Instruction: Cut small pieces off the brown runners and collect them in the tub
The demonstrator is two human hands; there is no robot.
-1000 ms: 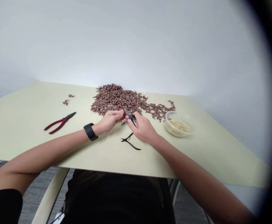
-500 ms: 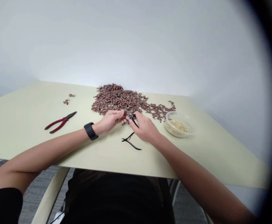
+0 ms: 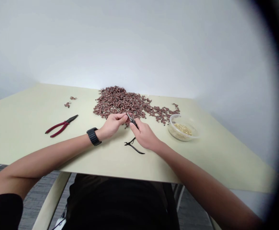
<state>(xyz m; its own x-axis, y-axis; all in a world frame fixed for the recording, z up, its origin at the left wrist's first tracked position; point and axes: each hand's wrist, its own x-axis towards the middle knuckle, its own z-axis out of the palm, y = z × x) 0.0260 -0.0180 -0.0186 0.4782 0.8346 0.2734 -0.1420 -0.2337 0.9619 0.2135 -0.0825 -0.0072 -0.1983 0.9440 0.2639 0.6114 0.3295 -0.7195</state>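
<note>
My right hand [image 3: 145,134] is wrapped round a pair of small pliers [image 3: 132,120] with dark handles and silver jaws. The jaws meet the fingertips of my left hand [image 3: 112,125], whose thumb and fingers are pinched together. Between them is a small reddish-brown piece, mostly hidden by the fingers. Just beyond both hands lies a heap of reddish-brown, wiry pieces [image 3: 120,101]. Black nippers [image 3: 131,144] rest on the table below my right hand, handles spread.
Red-handled long-nose pliers [image 3: 62,126] lie on the left of the cream table [image 3: 101,159]. Two small clumps [image 3: 67,104] of brown pieces sit behind them. To the right stands a clear round tub [image 3: 172,130] with gold-coloured bits [image 3: 182,129]. A wall [image 3: 134,48] closes off the back.
The pliers' handles have come closer together in my right hand, which has turned and shifted slightly left. My left hand stays pinched at almost the same spot.
</note>
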